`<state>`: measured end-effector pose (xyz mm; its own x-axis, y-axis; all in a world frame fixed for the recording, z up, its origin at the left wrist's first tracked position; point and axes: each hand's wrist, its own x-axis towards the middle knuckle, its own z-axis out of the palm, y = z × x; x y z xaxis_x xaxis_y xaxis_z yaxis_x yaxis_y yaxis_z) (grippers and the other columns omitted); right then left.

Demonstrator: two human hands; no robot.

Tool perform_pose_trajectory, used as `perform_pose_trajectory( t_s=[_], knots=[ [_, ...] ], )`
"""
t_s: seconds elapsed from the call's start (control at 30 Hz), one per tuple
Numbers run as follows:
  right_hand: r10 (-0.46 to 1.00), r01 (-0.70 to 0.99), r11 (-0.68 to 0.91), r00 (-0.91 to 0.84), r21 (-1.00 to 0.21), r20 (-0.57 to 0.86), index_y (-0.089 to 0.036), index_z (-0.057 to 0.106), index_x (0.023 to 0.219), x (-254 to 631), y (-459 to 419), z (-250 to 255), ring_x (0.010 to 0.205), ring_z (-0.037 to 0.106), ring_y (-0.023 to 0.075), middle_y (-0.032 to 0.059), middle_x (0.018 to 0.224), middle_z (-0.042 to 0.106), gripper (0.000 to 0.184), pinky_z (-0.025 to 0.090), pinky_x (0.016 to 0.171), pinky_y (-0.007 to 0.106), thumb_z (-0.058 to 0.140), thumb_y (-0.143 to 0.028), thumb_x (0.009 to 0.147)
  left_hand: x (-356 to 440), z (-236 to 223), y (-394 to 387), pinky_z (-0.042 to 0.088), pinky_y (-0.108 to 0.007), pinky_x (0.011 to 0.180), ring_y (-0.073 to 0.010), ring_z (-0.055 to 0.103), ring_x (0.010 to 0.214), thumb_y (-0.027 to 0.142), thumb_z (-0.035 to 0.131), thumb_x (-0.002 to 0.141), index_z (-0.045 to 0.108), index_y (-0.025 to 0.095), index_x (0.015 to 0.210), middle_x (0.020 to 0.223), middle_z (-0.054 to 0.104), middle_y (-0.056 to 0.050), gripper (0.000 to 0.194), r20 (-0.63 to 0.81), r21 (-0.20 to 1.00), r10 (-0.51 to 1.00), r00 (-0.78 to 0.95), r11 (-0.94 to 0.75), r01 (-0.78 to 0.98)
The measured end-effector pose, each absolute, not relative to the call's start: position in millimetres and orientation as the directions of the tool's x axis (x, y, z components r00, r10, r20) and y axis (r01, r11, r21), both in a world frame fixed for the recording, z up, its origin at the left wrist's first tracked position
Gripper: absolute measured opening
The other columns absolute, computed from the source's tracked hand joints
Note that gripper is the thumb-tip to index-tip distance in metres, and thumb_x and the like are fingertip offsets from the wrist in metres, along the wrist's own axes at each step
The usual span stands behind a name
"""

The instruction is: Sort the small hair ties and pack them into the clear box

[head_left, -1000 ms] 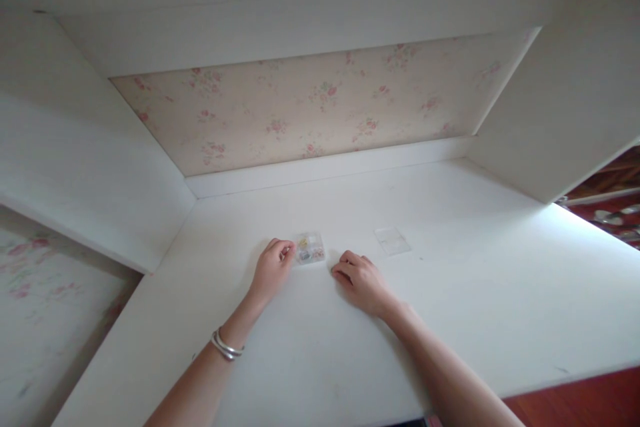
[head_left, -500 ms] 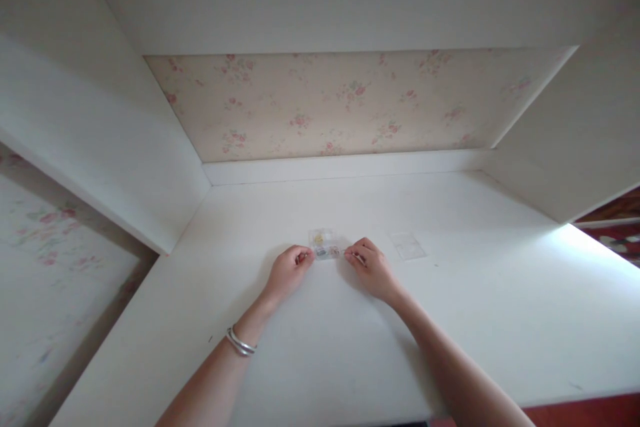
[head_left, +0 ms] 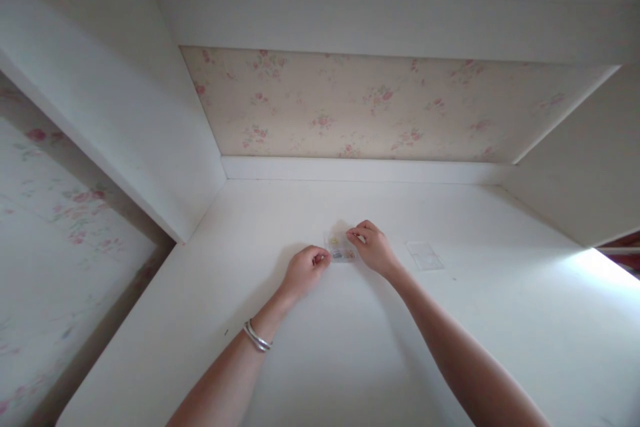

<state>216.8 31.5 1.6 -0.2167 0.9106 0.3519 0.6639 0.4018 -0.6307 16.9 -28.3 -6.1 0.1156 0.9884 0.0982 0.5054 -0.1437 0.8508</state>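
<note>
Shifted toward the desk's [head_left: 325, 360] back edge, the right hand [head_left: 374, 248] hovers, fingertips together, over the clear compartment box [head_left: 342, 250] that the left hand [head_left: 304, 273], fingers bunched, apparently steadies.

Silver double bangle [head_left: 257, 336] on bare left wrist [head_left: 273, 314]

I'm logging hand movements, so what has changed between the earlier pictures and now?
The right hand, first apart from the small clear box on its right, came in to its right edge and is now at its far right corner. Whether it took or let go of anything is too small to tell. The view turned slightly. The left hand stayed at the box's left side; the clear flat piece stayed put.
</note>
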Motion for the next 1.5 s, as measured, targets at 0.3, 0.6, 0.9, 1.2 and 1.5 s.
perform_pose_trajectory(
  t_s=[0.3,0.6,0.9,1.2,1.5],
  knots=[
    [0.922,0.657,0.369,-0.166,-0.658,0.35,-0.021,0.07,0.083,220.3,25.0,7.6,0.072,0.054,0.0141,0.004,0.083,0.059,0.024,0.043,0.07,0.028,0.05,-0.035,0.085,15.5,-7.7,-27.5,0.041,-0.024,0.062,-0.0135,0.057,0.068,0.036,0.052,0.082,0.068,0.018,0.088,0.077,0.066,-0.001,0.025,0.102,0.853,0.987,0.123,-0.15,0.5],
    [0.916,0.635,0.377,-0.147,-0.674,0.373,-0.022,0.071,0.086,222.2,26.0,3.4,0.073,0.055,0.0146,0.0045,0.083,0.059,0.029,0.043,0.07,0.029,0.048,-0.039,0.086,15.4,-9.2,-27.2,0.041,-0.023,0.062,-0.0132,0.057,0.068,0.036,0.052,0.083,0.068,0.019,0.088,0.077,0.066,-0.001,0.024,0.105,0.854,0.987,0.125,-0.154,0.497],
    [0.93,0.674,0.309,-0.066,-0.671,0.362,-0.021,0.071,0.091,240.8,15.5,6.0,0.072,0.054,0.0144,0.0049,0.085,0.059,0.033,0.043,0.068,0.028,0.046,-0.042,0.087,14.8,-10.1,-26.3,0.043,-0.023,0.067,-0.014,0.059,0.072,0.037,0.05,0.083,0.068,0.019,0.09,0.082,0.067,-0.002,0.026,0.096,0.842,0.986,0.139,-0.155,0.517],
    [0.93,0.95,-0.047,0.155,-0.309,0.332,-0.027,0.061,0.112,318.4,-23.8,4.9,0.106,0.049,0.0295,0.0087,0.116,0.052,0.043,0.04,0.086,0.046,0.048,-0.054,0.081,14.5,-7.6,-26.8,0.043,-0.023,0.067,-0.0141,0.058,0.072,0.039,0.05,0.083,0.067,0.018,0.09,0.082,0.067,-0.002,0.028,0.096,0.834,0.984,0.15,-0.162,0.528],
    [0.984,0.976,-0.155,0.167,-0.155,0.063,-0.023,0.05,0.126,354.6,-35.1,7.9,0.109,0.054,0.0272,0.0088,0.128,0.052,0.049,0.041,0.088,0.039,0.038,-0.051,0.087,15.5,-4.1,-29.1,0.043,-0.023,0.066,-0.0147,0.059,0.072,0.039,0.05,0.083,0.067,0.018,0.089,0.081,0.068,-0.002,0.028,0.1,0.836,0.986,0.131,-0.155,0.526]
  ],
)
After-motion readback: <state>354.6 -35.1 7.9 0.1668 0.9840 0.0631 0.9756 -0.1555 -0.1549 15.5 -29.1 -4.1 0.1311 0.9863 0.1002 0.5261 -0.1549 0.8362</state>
